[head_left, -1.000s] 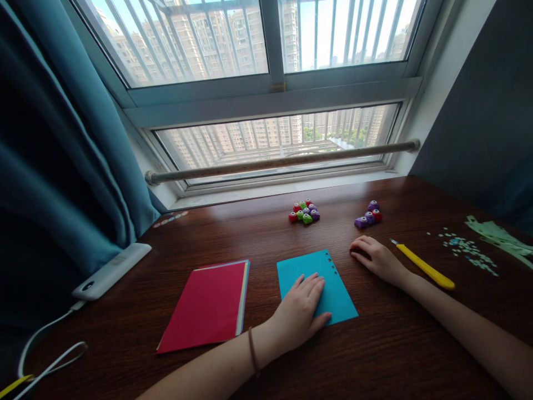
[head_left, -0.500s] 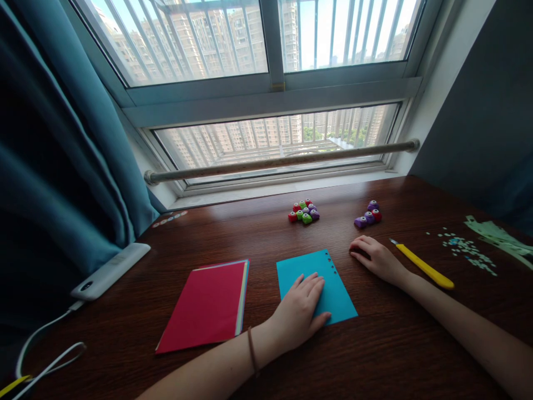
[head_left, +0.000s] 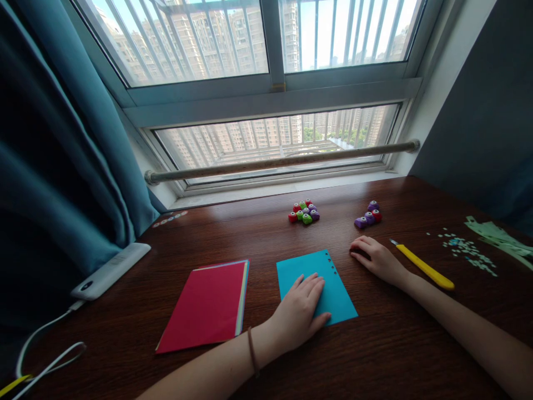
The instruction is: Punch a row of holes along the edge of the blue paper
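Note:
My left hand lies flat, fingers stretched out, on a sheet of blue paper. Several small dark holes run along the sheet's upper right edge. To the right of the paper, my right hand rests on the table with its fingers loosely bent and the thumb apart from them; nothing shows in it. A yellow craft knife with its blade out lies just beyond the right wrist. Left of the blue sheet is a stack of coloured paper with red on top.
Small red, green and purple objects with eye-like tops stand in one cluster and a smaller group. Pale paper bits and green paper strips lie at right. A white phone with a cable lies by the curtain.

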Action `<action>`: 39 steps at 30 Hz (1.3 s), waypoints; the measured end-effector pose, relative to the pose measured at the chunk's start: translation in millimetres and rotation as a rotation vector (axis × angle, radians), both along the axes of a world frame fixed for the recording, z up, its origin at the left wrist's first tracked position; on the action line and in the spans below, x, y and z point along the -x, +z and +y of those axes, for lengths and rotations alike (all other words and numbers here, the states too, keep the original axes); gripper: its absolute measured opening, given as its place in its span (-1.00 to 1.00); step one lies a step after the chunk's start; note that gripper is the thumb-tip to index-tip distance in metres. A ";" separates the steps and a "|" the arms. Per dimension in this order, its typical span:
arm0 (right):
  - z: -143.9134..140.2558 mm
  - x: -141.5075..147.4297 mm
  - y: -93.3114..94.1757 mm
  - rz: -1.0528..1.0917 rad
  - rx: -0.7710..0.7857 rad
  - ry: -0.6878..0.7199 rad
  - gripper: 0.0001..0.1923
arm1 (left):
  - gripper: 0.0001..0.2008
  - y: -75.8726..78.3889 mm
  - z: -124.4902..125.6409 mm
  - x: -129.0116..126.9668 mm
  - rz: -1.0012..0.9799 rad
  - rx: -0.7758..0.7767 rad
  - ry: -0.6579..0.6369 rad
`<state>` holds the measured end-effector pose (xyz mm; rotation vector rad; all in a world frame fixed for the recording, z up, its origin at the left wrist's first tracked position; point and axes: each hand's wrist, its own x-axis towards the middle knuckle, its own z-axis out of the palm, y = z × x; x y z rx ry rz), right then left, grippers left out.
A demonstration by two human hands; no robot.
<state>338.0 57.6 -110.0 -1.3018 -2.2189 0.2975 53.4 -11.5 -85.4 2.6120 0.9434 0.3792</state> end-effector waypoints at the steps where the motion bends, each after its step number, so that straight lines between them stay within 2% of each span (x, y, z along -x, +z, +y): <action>1: 0.0 0.0 -0.2 0.000 0.000 0.000 -0.91 | -0.43 -0.1 -0.1 0.1 0.000 0.001 0.001; 7: 0.4 0.1 -0.4 0.000 -0.001 -0.004 -0.91 | -0.44 0.5 -0.8 0.2 -0.005 0.004 -0.001; 14: -0.3 0.7 1.8 0.006 -0.002 -0.005 -0.90 | -0.54 1.6 -1.0 0.6 -0.013 -0.016 0.006; 39: -0.5 1.1 2.8 0.003 -0.008 -0.006 -0.90 | -0.54 1.1 -0.5 0.7 -0.017 -0.014 0.001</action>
